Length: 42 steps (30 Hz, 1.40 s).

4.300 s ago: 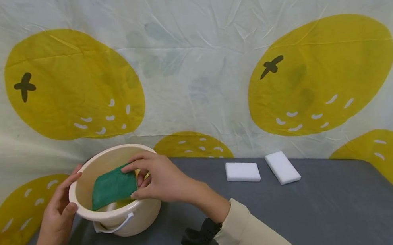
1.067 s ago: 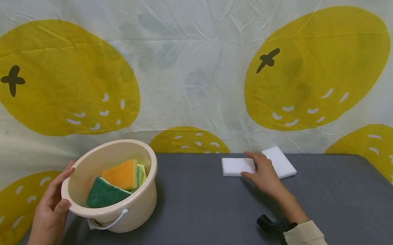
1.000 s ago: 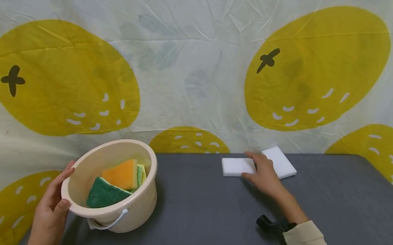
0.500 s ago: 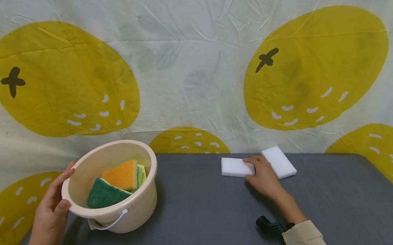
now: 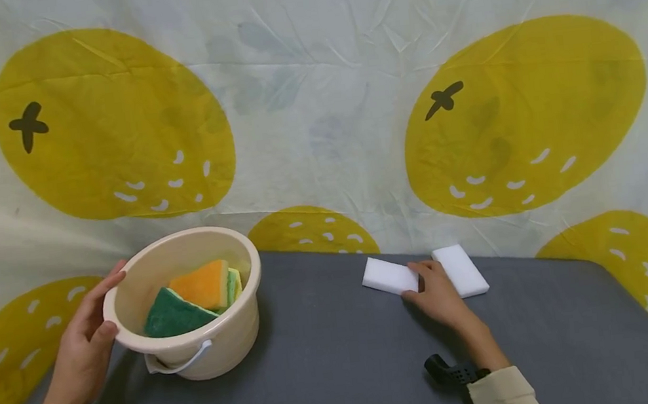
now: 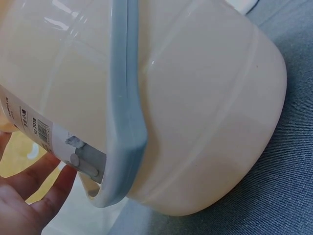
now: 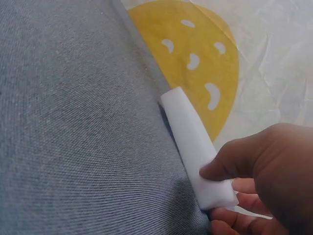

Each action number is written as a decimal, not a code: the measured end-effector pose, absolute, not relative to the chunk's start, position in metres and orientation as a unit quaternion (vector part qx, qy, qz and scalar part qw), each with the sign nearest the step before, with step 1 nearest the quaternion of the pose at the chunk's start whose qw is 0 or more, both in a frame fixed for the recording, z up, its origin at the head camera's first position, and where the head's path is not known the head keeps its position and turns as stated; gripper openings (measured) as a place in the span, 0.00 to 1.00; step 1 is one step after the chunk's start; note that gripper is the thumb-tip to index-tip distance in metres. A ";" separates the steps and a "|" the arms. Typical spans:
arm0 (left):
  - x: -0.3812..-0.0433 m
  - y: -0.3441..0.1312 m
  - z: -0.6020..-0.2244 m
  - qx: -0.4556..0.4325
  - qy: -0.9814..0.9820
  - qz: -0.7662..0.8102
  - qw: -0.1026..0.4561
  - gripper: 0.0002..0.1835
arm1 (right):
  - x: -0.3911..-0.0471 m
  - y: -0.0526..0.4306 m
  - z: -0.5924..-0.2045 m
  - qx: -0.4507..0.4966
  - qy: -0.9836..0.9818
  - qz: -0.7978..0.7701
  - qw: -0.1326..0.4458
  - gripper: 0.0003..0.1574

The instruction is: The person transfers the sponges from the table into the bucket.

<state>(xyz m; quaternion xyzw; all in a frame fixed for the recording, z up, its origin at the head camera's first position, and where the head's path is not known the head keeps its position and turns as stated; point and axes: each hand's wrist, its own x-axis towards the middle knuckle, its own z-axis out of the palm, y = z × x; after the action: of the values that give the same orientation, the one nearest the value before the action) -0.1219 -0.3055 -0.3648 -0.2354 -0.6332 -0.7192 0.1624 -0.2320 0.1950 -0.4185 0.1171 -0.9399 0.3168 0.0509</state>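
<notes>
At the left of the head view stands a cream bucket, tilted a little toward me. My left hand holds its outer left side at the rim, thumb near and fingers on the far side. Inside lie a dark green sponge, an orange sponge and light green and yellow ones partly behind it. My right hand pinches the right end of a white melamine sponge. In the right wrist view that sponge is between thumb and fingers. A second white sponge lies just right of the hand.
Dark grey cloth covers the table. A pale curtain with large yellow fruit shapes hangs right behind the table's back edge. The bucket's light-blue handle hangs down its near side.
The green sponge left my right hand and lies in the bucket. My right hand moved to the left white sponge, took hold of it and turned it slightly. The left hand stayed on the bucket.
</notes>
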 end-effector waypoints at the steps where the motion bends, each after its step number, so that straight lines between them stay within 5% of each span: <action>1: -0.122 -0.306 -0.365 -0.239 -0.635 -0.717 0.161 0.29 | -0.232 0.195 -0.418 0.120 -0.939 0.320 0.048 0.35; 17: -0.119 -0.310 -0.364 -0.227 -0.637 -0.719 0.158 0.29 | -0.235 0.189 -0.416 0.119 -0.928 0.343 0.087 0.34; 27: -0.124 -0.307 -0.362 -0.244 -0.635 -0.716 0.157 0.29 | -0.225 0.175 -0.389 0.109 -0.905 0.405 0.070 0.36; 42: -0.124 -0.305 -0.362 -0.230 -0.633 -0.722 0.160 0.29 | -0.204 0.123 -0.334 0.218 -0.841 0.488 0.078 0.34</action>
<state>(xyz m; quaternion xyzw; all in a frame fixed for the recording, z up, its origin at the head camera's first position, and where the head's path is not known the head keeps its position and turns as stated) -0.1244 -0.3053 -0.3615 -0.2297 -0.6330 -0.7218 0.1597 -0.2042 0.1229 -0.3340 0.2179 -0.8414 0.4883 0.0785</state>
